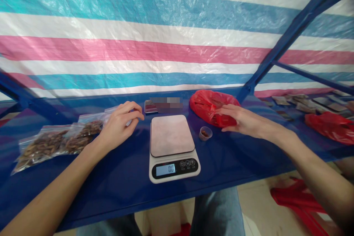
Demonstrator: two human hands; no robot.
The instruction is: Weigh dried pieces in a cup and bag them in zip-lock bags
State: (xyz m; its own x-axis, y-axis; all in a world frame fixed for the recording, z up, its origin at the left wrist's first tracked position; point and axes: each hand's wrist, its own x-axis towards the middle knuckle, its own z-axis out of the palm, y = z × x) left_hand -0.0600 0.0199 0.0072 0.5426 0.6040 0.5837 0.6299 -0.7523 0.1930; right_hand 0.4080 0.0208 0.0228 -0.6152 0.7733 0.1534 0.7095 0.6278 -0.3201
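My left hand (120, 123) hovers beside the clear zip bags at the left, its fingers loosely bent and apart, with nothing seen in them. Across the table, my right hand (239, 120) is at the front of a crumpled red plastic bag (203, 99). Its fingers lie over the bag's side and its thumb is spread lower down. What is inside the red bag cannot be made out. Between my hands stands a white digital kitchen scale (173, 136), its platform bare and its display reading 0.0. A small clear plastic cup (205, 134) with some brown contents sits right of the scale.
Several zip bags of brown dried pieces (45, 145) lie at the left. Behind the scale is a dark flat object (151, 106), partly blurred. Another red bag (330, 127) and flat packets lie farther right. Blue metal bars (287, 37) and a striped sheet (155, 55) bound the blue table (118, 188).
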